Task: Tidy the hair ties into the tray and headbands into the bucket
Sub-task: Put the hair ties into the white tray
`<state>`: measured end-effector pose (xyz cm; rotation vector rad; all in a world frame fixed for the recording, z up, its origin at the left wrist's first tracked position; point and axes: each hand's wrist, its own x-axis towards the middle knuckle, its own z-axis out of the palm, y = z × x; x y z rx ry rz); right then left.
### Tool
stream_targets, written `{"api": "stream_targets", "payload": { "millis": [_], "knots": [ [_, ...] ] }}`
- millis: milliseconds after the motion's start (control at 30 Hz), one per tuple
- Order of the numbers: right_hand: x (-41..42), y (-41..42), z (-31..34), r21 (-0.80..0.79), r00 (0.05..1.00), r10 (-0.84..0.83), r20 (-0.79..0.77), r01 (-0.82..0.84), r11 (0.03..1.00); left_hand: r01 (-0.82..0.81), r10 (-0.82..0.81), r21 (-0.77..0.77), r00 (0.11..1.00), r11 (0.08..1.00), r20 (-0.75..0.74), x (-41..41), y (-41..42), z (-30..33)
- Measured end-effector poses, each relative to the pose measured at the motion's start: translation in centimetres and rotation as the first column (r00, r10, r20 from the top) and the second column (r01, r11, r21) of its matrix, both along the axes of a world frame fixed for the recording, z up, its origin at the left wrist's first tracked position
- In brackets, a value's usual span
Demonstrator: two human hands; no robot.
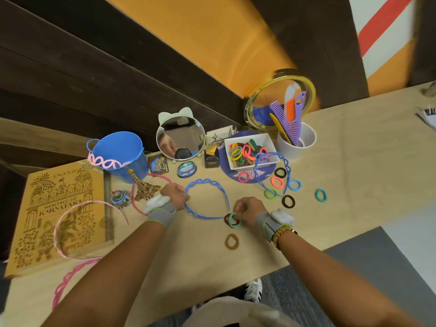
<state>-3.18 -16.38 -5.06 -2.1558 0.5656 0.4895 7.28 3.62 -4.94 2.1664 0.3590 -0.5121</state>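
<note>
L hand [174,194] fisted round blue headband [207,199] on counter [354,161], R hand [249,210] pinching green hair tie [234,219] atop maroon hair tie [227,220], white tray [250,153] w/ ties beyond.

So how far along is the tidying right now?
Partly done. The white square tray holds many hair ties, and the blue plastic bucket has one pink looped headband. The left hand holds a blue looped headband; the right hand pinches a teal hair tie. Several ties and headbands remain on the table.
</note>
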Motion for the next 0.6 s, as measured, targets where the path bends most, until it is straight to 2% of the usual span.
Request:
{"api": "stream_targets", "payload": {
  "millis": [133, 267, 433, 600],
  "knots": [
    [0.1, 0.2, -0.3, -0.057, 0.999, 0.048, 0.005, -0.047, 0.997, -0.067, 0.067, 0.01, 0.998, 0.998, 0.021, -0.1, 0.1, 0.3],
    [-0.1, -0.1, -0.3, -0.135, 0.991, 0.13, 0.021, -0.126, 0.983, -0.047, 0.047, -0.026, 0.999, 0.999, 0.008, -0.4, -0.6, 0.6],
    [-0.6, -1.1, 0.4, -0.036, 0.994, 0.108, -0.019, -0.109, 0.993, -0.039, 0.044, -0.046, 0.993, 0.998, 0.108, -0.6, -1.7, 1.0],
    [-1.4, -0.7, 1.4, 0.115, 0.985, 0.165, -0.043, -0.159, 0.981, 0.032, 0.003, -0.237, 0.989, 0.971, 0.145, -1.0, -3.3, 1.8]
  ]
}}
